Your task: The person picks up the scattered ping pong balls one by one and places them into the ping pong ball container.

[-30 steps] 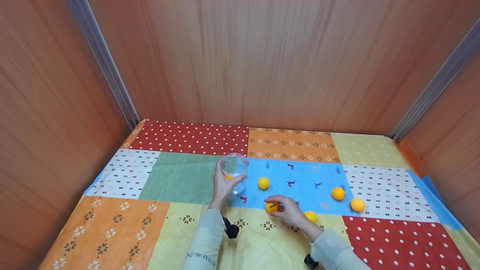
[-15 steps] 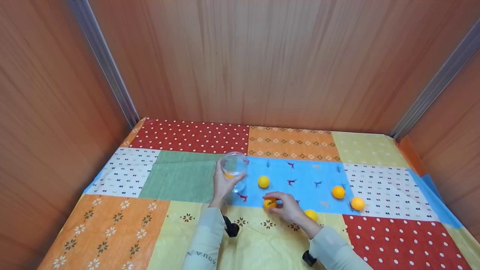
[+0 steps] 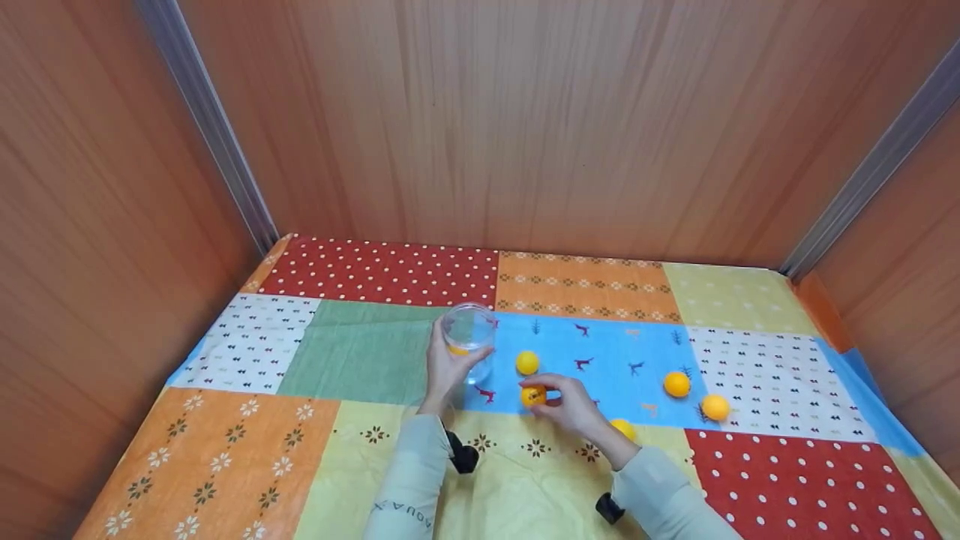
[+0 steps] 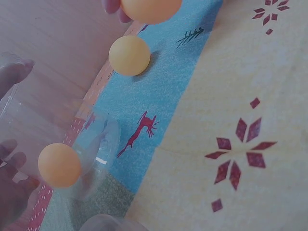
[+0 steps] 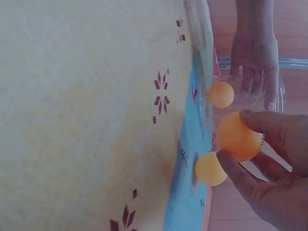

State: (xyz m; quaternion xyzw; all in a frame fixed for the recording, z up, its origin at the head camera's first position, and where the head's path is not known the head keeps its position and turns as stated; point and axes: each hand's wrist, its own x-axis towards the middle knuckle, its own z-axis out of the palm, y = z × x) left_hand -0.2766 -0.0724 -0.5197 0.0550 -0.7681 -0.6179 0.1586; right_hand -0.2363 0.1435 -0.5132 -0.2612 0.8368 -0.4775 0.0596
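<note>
My left hand [image 3: 448, 367] grips a clear plastic jar [image 3: 471, 326] with its open mouth up. One orange ping-pong ball [image 4: 59, 165] sits low inside the jar. To the right, my right hand [image 3: 571, 405] pinches another orange ping-pong ball [image 5: 239, 136] between thumb and fingers; dark print shows on this ball. Just beyond the pinched ball, a yellow-orange ball [image 3: 527, 363] lies on the blue patch of the cloth. Behind the right wrist a further yellow ball [image 3: 622, 430] is partly hidden.
Two orange balls [image 3: 676, 384] lie farther right on the patchwork tablecloth [image 3: 375, 352]. Beside the left wrist sits a clear round piece [image 4: 113, 224], partly hidden by the arm in the head view. Wood-patterned panels [image 3: 480, 135] rise at the back and both sides.
My right hand has moved a little forward and left with the pinched ball, closer to the jar. The left hand and jar stay in place.
</note>
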